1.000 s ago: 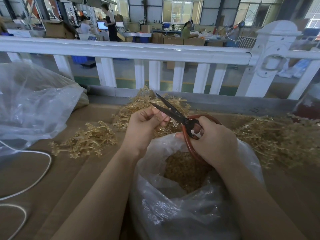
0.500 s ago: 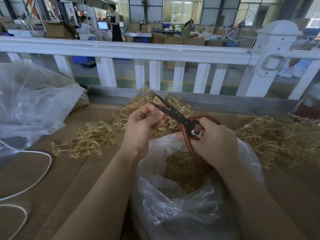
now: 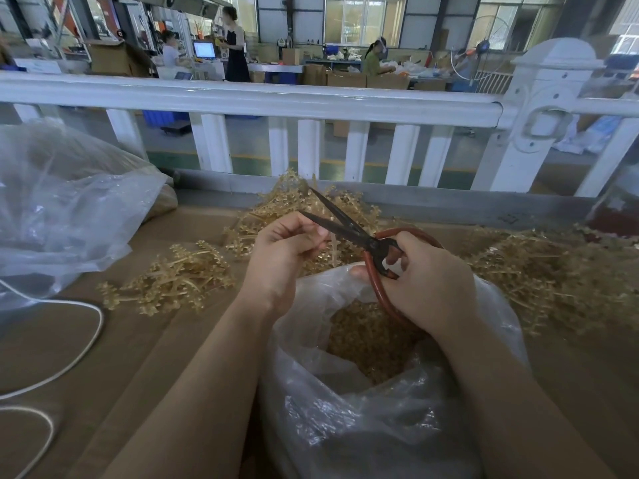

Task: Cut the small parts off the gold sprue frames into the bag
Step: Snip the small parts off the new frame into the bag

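**Inspector:** State the condition of the gold sprue frames.

**Onlooker:** They are thin branching stems, pale gold, studded with small knobby parts along each branch. One loose pile (image 3: 173, 278) lies on the brown cardboard-covered table (image 3: 121, 357), left of the hands. A second, denser heap (image 3: 304, 205) sits behind the hands against the grey ledge. A third spread (image 3: 546, 271) covers the table to the right.

**Inspector:** And the hands?

**Onlooker:** The left hand (image 3: 280, 257) is curled, fingertips pinched on a short gold sprue piece (image 3: 333, 252), which hangs just below the blades and above the bag mouth. How much of the piece sits inside the fist, I cannot tell. The right hand (image 3: 428, 281) grips the scissors (image 3: 349, 229) by their red loop handles, fingers through the loops. The dark blades are parted, points aimed up and left, the lower blade touching the left fingertips.

**Inspector:** The bag?

**Onlooker:** A clear plastic bag (image 3: 345, 426) stands open directly beneath both hands, crumpled at the rim. Inside lies a bed of small gold cut parts (image 3: 366, 337), granular in look; single pieces are too small to make out.

**Inspector:** Other items noted?

**Onlooker:** A second clear plastic bag (image 3: 69, 209) is slumped at far left, a white cord (image 3: 79, 347) loops across the near left table, and a white railing (image 3: 259, 98) runs behind the bench.
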`<action>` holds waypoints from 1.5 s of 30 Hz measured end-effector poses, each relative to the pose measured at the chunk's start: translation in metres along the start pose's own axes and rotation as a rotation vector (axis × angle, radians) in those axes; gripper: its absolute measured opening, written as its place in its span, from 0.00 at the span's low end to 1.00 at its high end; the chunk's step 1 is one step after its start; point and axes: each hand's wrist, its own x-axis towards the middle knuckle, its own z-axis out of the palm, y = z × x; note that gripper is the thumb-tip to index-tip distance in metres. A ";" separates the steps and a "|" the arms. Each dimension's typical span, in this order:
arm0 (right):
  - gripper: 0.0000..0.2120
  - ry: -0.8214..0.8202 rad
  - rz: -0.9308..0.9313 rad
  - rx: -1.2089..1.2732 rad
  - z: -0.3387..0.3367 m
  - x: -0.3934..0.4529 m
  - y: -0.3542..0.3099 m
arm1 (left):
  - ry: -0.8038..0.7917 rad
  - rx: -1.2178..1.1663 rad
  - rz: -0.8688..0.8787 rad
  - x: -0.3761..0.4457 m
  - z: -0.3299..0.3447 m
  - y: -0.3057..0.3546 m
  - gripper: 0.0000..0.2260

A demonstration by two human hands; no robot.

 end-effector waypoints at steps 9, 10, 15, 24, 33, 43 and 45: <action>0.34 0.026 -0.007 -0.026 -0.003 0.001 -0.004 | -0.008 -0.028 -0.030 -0.001 0.001 -0.001 0.09; 0.34 0.027 -0.005 -0.024 -0.003 0.001 -0.005 | -0.017 -0.026 -0.036 -0.001 0.002 -0.002 0.09; 0.36 0.022 -0.005 -0.012 -0.002 0.001 -0.005 | -0.052 -0.058 -0.040 -0.001 0.003 -0.002 0.08; 0.34 0.021 -0.008 0.054 -0.002 0.000 -0.003 | -0.131 -0.107 -0.025 0.000 0.005 -0.001 0.12; 0.39 -0.031 0.018 0.132 0.000 0.000 -0.001 | -0.180 -0.033 0.027 -0.002 0.005 -0.001 0.06; 0.36 -0.054 0.016 0.078 0.002 0.001 0.002 | -0.039 0.114 0.092 -0.004 0.005 0.000 0.08; 0.39 -0.043 0.019 0.102 0.002 0.001 0.002 | -0.029 0.166 0.141 -0.004 0.007 0.001 0.08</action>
